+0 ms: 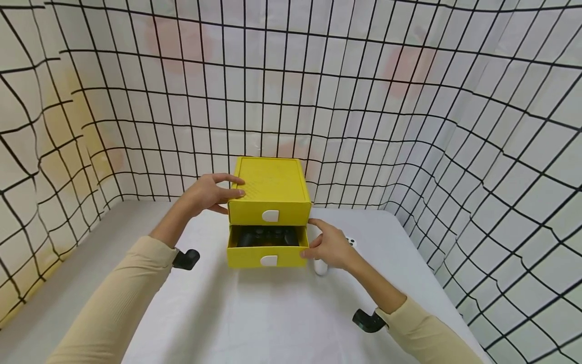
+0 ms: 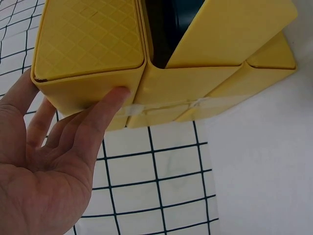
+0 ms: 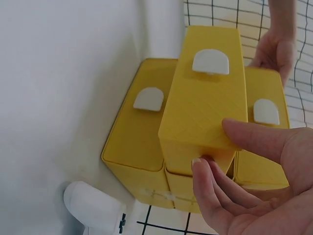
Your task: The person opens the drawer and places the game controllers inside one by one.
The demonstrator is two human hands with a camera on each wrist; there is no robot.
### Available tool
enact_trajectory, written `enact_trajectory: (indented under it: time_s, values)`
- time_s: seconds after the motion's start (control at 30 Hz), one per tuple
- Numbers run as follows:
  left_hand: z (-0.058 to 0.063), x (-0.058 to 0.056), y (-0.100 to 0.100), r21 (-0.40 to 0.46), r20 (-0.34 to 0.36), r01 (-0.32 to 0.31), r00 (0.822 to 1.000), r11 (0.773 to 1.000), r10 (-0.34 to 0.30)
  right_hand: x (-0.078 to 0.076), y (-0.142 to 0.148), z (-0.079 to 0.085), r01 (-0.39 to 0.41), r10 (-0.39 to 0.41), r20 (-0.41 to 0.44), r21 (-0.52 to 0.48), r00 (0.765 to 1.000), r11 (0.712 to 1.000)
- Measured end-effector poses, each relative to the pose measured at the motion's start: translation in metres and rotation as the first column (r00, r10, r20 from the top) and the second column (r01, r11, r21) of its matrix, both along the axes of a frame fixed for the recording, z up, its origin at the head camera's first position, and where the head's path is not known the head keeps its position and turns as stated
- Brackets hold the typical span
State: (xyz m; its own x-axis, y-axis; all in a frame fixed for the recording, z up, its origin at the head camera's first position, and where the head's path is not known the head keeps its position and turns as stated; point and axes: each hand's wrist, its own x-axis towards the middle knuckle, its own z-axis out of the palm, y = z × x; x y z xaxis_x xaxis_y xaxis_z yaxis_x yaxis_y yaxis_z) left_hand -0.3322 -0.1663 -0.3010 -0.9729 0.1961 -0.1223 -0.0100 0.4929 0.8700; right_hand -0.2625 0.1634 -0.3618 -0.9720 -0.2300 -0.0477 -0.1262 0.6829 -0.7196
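Note:
A yellow drawer cabinet (image 1: pixel 271 179) stands on the table. Its middle drawer (image 1: pixel 247 257) is pulled out; in it lies a black game controller (image 1: pixel 268 235). My left hand (image 1: pixel 210 193) rests on the cabinet's upper left edge, some fingertips on top and others against the side. In the left wrist view its palm stays off the box. With the thumb on the drawer front and curled fingers at its side wall, my right hand (image 1: pixel 334 245) pinches the drawer's right corner. White tabs mark the drawer fronts, and the lower drawer (image 3: pixel 139 132) sits closed beneath.
A white rounded object (image 3: pixel 93 205) stands right of the cabinet, partly behind my right hand in the head view. Beyond that hand is a small white thing with black spots (image 1: pixel 351 241). Black wire mesh (image 1: pixel 282 101) encloses the white table (image 1: pixel 273 323) at the back and sides.

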Motion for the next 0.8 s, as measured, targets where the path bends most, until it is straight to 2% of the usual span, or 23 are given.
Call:
enact_trajectory:
  time_s: [0.37, 0.8]
  values:
    - [-0.001, 0.000, -0.002, -0.012, 0.006, 0.004, 1.000, 1.000, -0.004, -0.019, -0.001, 0.000, 0.016, -0.016, -0.010, 0.023, 1.000, 1.000]
    - [0.000, 0.000, 0.000, 0.002, 0.014, 0.008, 1.000, 1.000, -0.008, -0.025, -0.006, -0.012, 0.084, -0.092, -0.145, -0.060, 0.985, 0.995]
